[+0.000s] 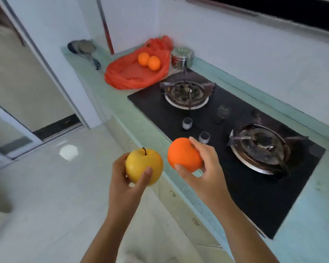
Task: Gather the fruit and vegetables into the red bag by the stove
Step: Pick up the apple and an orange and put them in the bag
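- Head view: both forearms are seen coming in from the bottom edge, and each grip is loaded.
- left grip [124, 186]: curled round a yellow apple [143, 165], stem up. The thumb is laid across the apple's front and the fingers are mostly hidden behind it.
- right grip [207, 168]: closed round a large orange [184, 154], with the thumb below and the fingers over the top.
- Apple and orange are held side by side in the air without touching, at the near edge of the desk [103, 86], well apart from the bag.
- red bag [129, 74] is laid open on the desk just beyond the far corner of the stove [179, 114].
- two small oranges [153, 63] are seen inside the bag, touching each other.
- steel lidded pot [182, 57] is stood just beside the bag, behind the far burner [186, 93].
- dark ladle [84, 49] is laid at the desk's far end, apart from the bag.
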Available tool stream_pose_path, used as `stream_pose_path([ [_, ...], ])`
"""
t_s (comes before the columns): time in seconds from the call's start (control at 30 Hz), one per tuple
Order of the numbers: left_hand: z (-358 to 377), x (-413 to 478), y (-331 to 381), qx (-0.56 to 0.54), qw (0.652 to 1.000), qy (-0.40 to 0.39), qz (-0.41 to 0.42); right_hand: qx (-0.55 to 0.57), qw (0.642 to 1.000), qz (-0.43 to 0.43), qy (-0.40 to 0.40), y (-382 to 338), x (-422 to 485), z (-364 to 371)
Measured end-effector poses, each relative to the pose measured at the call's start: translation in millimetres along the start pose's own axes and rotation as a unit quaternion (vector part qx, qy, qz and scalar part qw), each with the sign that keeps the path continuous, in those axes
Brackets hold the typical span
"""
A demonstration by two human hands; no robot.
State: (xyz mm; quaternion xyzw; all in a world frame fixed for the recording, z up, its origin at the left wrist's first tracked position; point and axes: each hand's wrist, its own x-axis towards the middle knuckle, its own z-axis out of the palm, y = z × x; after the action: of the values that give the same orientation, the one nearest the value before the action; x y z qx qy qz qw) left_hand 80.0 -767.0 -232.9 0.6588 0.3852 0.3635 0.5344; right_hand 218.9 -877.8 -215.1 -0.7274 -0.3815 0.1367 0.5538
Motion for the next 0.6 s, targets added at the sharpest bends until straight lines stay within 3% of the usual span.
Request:
stream_pose_path([
  [0.33, -105, 128, -41, -0.004, 0.997, 0.069, -0.022, 0.006, 0.999, -0.007, -0.052, -15, 107, 145],
  [0.6, -199, 253, -49, 0.008, 0.995, 0.095, -0.005, 0.012, 0.997, -0.032, -0.076, -69, 217, 284],
])
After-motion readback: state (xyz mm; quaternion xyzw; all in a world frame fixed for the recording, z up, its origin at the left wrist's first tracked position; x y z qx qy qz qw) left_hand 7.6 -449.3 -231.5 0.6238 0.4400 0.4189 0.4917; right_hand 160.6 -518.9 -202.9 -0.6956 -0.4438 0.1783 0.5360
